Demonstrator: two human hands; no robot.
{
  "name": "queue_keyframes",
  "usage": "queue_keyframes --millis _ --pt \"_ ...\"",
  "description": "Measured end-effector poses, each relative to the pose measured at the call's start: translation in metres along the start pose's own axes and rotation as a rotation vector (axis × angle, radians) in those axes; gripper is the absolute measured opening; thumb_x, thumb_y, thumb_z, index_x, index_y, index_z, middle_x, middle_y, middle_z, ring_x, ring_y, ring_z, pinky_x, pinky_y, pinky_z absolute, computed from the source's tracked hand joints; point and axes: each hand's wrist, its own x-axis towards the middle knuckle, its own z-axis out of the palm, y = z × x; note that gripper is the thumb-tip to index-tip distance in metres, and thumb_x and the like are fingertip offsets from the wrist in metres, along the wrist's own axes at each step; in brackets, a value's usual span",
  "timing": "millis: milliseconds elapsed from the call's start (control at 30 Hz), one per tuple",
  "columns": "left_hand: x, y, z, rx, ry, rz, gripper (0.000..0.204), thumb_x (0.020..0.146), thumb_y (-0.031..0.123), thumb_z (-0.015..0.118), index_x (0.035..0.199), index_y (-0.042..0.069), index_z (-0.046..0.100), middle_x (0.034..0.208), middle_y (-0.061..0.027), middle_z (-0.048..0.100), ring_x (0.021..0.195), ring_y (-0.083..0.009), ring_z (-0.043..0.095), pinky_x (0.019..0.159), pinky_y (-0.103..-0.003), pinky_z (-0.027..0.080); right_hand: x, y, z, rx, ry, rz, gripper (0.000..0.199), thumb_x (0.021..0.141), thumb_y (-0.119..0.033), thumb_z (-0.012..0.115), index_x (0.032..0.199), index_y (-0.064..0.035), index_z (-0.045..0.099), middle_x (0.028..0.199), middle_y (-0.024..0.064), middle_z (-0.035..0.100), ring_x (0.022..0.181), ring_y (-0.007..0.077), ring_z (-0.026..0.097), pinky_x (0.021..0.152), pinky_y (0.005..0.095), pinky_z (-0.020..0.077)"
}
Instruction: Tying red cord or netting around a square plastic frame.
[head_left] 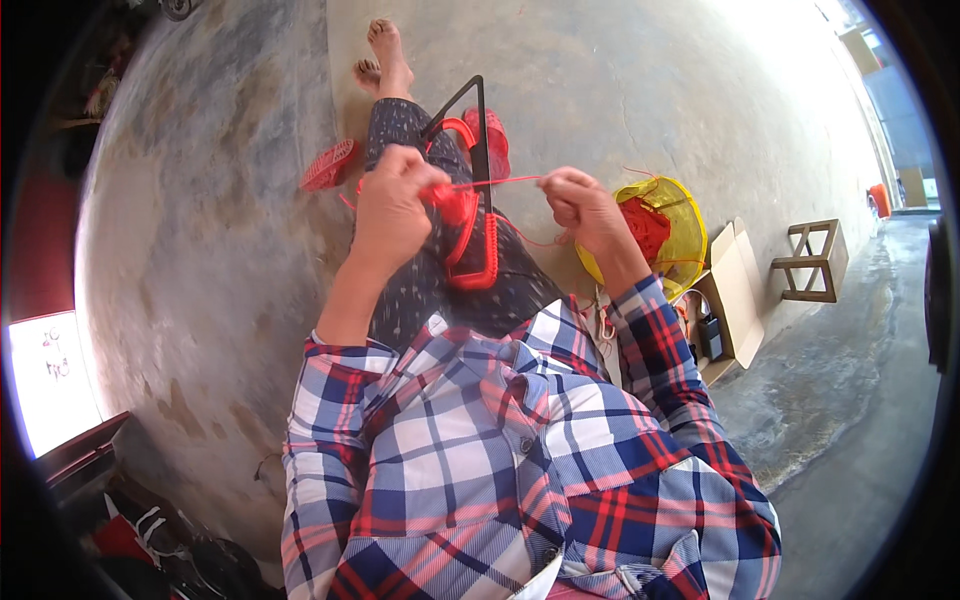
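Observation:
A black rectangular frame point(487, 160) rests across my lap, its near end and part of its sides wrapped in red cord point(489, 262). My left hand point(393, 205) is closed at the frame's left side, by a blurred red bundle, with the cord between its fingers. From there a red strand point(515, 181) runs taut over the frame to my right hand point(585, 212), which pinches it. A looser strand hangs below, between the frame and my right hand. The left fingertips are partly smeared by motion.
To the right stands a yellow mesh container point(685, 225) holding red cord point(645, 228). Beside it are an open cardboard box point(738, 290) with a black device inside and a small wooden stool point(812, 262). Red slippers point(328, 166) lie on the concrete floor near my bare foot point(388, 60).

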Motion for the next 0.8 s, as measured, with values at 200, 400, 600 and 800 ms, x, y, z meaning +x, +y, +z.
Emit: queue_keyframes --millis 200,400,600,800 --pt "-0.02 -0.001 0.046 0.291 -0.384 -0.151 0.026 0.073 0.007 0.067 0.098 0.005 0.062 0.099 -0.0132 0.06 0.086 -0.0368 0.061 0.076 -0.042 0.049 0.018 0.025 0.031 -0.774 -0.099 0.086 0.031 0.083 -0.017 0.07 0.109 -0.0006 0.065 0.099 0.0079 0.064 0.091 0.0194 0.061 0.083 0.031 0.0477" --pt "-0.014 -0.004 0.065 0.061 -0.12 -0.178 0.029 0.075 0.009 0.066 0.102 0.002 0.058 0.104 -0.0145 0.059 0.092 -0.0343 0.06 0.08 -0.04 0.049 0.001 0.021 0.021 -0.483 0.21 -0.217 0.033 0.08 -0.017 0.071 0.107 -0.0005 0.063 0.11 0.0084 0.062 0.095 0.0141 0.058 0.085 0.0287 0.0453" --pt "-0.007 -0.011 0.076 -0.961 -0.091 -0.791 0.041 0.076 0.005 0.056 0.116 -0.002 0.049 0.099 -0.0052 0.056 0.092 -0.0152 0.057 0.084 -0.03 0.046 -0.057 -0.043 -0.008 0.2 0.071 -0.473 0.023 0.082 -0.007 0.059 0.105 -0.0072 0.058 0.106 0.0064 0.061 0.1 0.0176 0.058 0.092 0.036 0.0452" --pt "-0.022 -0.012 0.089 -1.065 -0.235 -0.831 0.048 0.078 0.008 0.049 0.125 0.0 0.046 0.091 -0.0003 0.052 0.082 -0.0095 0.049 0.079 -0.022 0.04 -0.101 -0.077 -0.046 0.493 0.273 -0.682 0.009 0.091 -0.017 0.055 0.097 -0.0105 0.056 0.093 0.0029 0.06 0.09 0.0187 0.06 0.086 0.0399 0.0491"
